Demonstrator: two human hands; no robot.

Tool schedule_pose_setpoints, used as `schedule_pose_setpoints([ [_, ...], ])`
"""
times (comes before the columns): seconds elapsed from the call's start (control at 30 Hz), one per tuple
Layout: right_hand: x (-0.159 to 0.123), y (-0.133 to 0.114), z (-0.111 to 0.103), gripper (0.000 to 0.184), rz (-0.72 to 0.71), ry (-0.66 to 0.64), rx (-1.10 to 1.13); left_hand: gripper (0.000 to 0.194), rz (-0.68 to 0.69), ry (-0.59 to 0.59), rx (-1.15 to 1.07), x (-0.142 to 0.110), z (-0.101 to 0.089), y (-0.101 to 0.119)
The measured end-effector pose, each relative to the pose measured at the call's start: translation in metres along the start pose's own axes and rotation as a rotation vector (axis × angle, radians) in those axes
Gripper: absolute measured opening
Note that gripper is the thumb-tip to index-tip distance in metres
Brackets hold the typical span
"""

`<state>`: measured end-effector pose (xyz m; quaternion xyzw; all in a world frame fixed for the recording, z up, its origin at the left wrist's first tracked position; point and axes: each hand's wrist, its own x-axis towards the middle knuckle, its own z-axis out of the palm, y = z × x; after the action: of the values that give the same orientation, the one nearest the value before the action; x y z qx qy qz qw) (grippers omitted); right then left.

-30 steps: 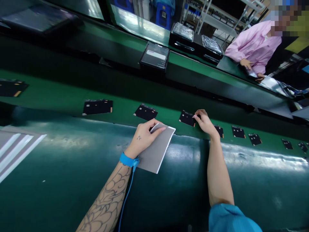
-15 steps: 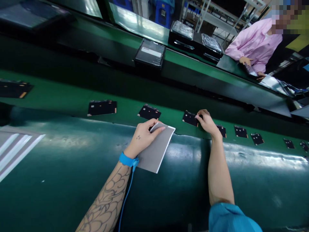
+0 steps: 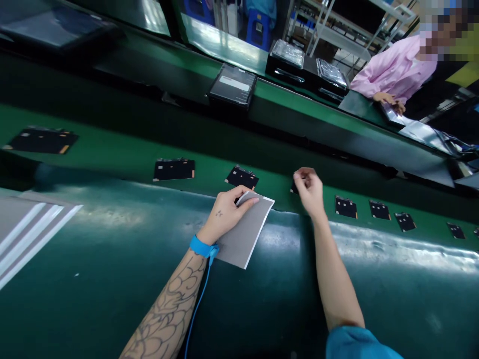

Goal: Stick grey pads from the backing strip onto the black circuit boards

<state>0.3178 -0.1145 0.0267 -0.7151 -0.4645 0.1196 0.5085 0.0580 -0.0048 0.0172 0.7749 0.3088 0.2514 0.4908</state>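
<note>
My left hand (image 3: 228,212) pinches a grey sheet (image 3: 241,239) with a white edge between thumb and fingers, above the near green surface. A blue wrist strap (image 3: 202,246) with a blue cord is on that wrist. My right hand (image 3: 310,189) is over one flat black board (image 3: 294,189), its fingers curled together and covering most of it. Anything held in those fingertips is hidden. Just beyond my left hand lies another black board (image 3: 241,177) with small light patches. To the right of my right hand is a similar black board (image 3: 346,207).
More black boards (image 3: 174,169) lie in a row along the green strip (image 3: 112,154). White-striped grey sheets (image 3: 33,232) lie at the left. Beyond a dark ledge stand a black box (image 3: 232,86) and film-covered trays (image 3: 287,54). A co-worker in pink (image 3: 392,67) works at the far right.
The row of black boards has shifted to the right. My right hand has moved slightly left and curled over a board. My left hand still holds the grey sheet. The co-worker's hands have come together.
</note>
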Motion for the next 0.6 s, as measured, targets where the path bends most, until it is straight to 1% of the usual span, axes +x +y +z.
schedule_pose_setpoints([
  [0.1,-0.019,-0.025,0.04,0.022,-0.105,-0.106,0.067,0.024,0.0,0.032,-0.028,0.001,0.001,-0.001],
  [0.13,-0.025,-0.029,0.049,0.021,-0.139,-0.122,0.079,0.024,0.001,0.039,-0.036,0.001,0.001,-0.001],
  [0.2,-0.033,-0.033,0.06,0.019,-0.195,-0.131,0.104,0.024,0.008,0.048,-0.045,0.001,0.001,-0.001],
  [0.27,-0.036,-0.032,0.062,0.015,-0.226,-0.138,0.124,0.021,0.017,0.05,-0.049,0.001,0.002,0.0],
  [0.37,-0.036,-0.028,0.059,0.012,-0.236,-0.156,0.114,0.02,0.031,0.051,-0.057,0.002,0.002,0.0],
  [0.6,-0.036,-0.028,0.058,0.014,-0.244,-0.191,0.074,0.016,0.049,0.049,-0.029,0.003,0.004,-0.004],
])
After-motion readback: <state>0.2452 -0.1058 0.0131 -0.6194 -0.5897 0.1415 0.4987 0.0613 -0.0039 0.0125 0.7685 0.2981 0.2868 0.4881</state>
